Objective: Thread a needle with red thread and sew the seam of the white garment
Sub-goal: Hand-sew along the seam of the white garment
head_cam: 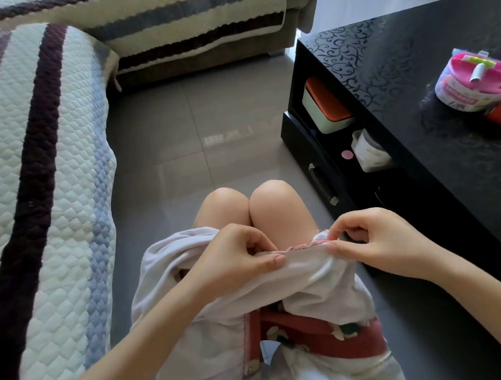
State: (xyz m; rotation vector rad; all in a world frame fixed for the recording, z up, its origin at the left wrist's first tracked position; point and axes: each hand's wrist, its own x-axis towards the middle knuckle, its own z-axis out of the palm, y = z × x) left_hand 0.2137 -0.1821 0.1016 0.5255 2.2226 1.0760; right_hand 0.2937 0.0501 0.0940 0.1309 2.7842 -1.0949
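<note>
We find no legible text, number or brand in this view. The only printed surface we note is a label with a red band on the pink-lidded tub [473,85], far right on the black table [398,69]; its characters are too blurred to read

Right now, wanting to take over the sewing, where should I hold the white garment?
Pinch the white garment at its upper edge, either end of the red stitching, from the near side, as the left hand and right hand do: that edge lies taut between them.
</note>
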